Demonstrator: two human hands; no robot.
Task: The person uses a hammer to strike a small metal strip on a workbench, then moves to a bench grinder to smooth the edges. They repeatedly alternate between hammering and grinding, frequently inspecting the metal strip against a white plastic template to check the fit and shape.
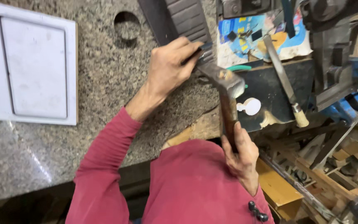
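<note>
Two grips pinch: left hand (168, 68) on a dark chisel (201, 49); right hand (240, 155), at five o'clock, around a hammer (228, 89) over the counter (104, 83).

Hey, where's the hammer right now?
In the head view the hammer is just right of centre: the right hand grips its wooden handle, and its metal head sits by the left hand at the granite countertop's edge.
</note>
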